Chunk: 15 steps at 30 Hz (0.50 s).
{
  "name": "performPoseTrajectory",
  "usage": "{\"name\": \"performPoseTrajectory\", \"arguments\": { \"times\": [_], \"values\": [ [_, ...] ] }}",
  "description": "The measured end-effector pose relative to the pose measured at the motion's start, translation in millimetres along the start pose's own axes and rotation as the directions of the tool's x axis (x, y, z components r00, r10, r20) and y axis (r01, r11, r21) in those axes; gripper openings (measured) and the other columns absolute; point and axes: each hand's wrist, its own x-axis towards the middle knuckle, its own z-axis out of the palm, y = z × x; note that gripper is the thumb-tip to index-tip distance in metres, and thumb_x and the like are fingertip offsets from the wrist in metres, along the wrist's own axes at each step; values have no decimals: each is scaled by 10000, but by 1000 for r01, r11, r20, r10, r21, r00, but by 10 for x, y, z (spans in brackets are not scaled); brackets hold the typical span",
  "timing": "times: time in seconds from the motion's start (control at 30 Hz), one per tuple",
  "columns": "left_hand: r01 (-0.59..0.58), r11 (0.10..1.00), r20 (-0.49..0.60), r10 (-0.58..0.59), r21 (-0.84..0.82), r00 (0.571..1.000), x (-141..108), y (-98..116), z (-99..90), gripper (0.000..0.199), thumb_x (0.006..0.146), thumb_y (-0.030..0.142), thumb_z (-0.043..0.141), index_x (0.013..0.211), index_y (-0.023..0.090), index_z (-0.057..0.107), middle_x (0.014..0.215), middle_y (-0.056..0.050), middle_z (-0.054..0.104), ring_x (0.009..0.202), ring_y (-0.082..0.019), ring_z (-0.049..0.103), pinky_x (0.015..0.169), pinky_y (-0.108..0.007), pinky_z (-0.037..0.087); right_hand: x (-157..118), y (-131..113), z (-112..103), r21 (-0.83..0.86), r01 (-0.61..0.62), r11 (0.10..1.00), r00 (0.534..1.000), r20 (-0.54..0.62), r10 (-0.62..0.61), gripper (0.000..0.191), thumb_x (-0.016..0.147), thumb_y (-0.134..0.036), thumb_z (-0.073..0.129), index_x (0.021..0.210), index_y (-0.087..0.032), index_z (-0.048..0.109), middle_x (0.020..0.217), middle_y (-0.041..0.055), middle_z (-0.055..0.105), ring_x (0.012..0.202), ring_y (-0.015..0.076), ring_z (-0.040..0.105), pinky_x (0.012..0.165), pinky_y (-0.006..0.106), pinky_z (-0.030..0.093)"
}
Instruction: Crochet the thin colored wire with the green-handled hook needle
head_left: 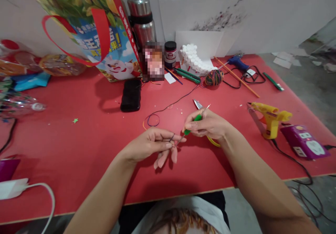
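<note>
My right hand (206, 123) grips a crochet hook (196, 121) by its green handle, its thin metal shaft pointing down-left to the fingers of my left hand (160, 144). Thumb and fingers of my left hand pinch dark yarn (172, 138) close to the hook's tip. A thin strand (183, 96) runs over the red table from a multicoloured yarn ball (214, 77) and curls in a loop above my left hand. Scissors (214, 141) with yellow handles lie partly hidden under my right hand.
The red table (86, 157) holds a black case (131, 95), a yellow glue gun (271, 118) and a purple box (304, 142) at the right. Behind stand a large bag (105, 38), a steel flask (143, 22) and a dark jar (170, 54). A white cable (49, 192) lies at the left.
</note>
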Motion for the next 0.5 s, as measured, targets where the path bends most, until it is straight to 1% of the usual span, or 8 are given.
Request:
{"name": "performPoseTrajectory", "arguments": {
  "times": [0.07,0.17,0.27,0.37,0.5],
  "values": [
    [-7,1000,-10,7,13,1000,3,8,8,311,936,263,708,1215,147,779,819,-154,803,411,-113,642,381,-171,462,24,41,-9,29,-22,999,999,35,21,314,703,-354,903,730,-94,727,445,-48,526,371,19,307,359,162,177],
    [-43,999,-52,44,10,998,14,24,20,333,915,267,731,1218,135,776,835,-165,806,409,-116,638,384,-185,485,64,101,-4,86,-20,996,998,67,14,337,719,-381,895,727,-106,702,460,-44,542,355,7,272,352,152,162],
    [-81,997,-88,79,-21,993,27,36,23,378,895,272,751,1246,130,761,821,-150,804,406,-119,634,370,-192,493,91,137,10,138,19,990,999,40,-24,333,715,-374,904,732,-120,689,477,-50,543,362,11,297,357,144,166],
    [-109,993,-94,105,-40,990,29,43,19,389,901,251,743,1273,139,748,821,-143,804,409,-112,633,373,-185,500,96,145,14,142,58,988,998,-2,-59,318,720,-361,907,748,-113,709,484,-47,544,380,16,330,368,140,177],
    [-131,991,-91,127,-33,988,19,45,25,363,920,219,716,1273,140,749,825,-141,804,414,-107,638,383,-180,509,91,139,16,148,45,988,999,-5,-45,317,738,-363,899,754,-113,705,488,-47,547,370,9,309,366,138,173]
  ]
}}
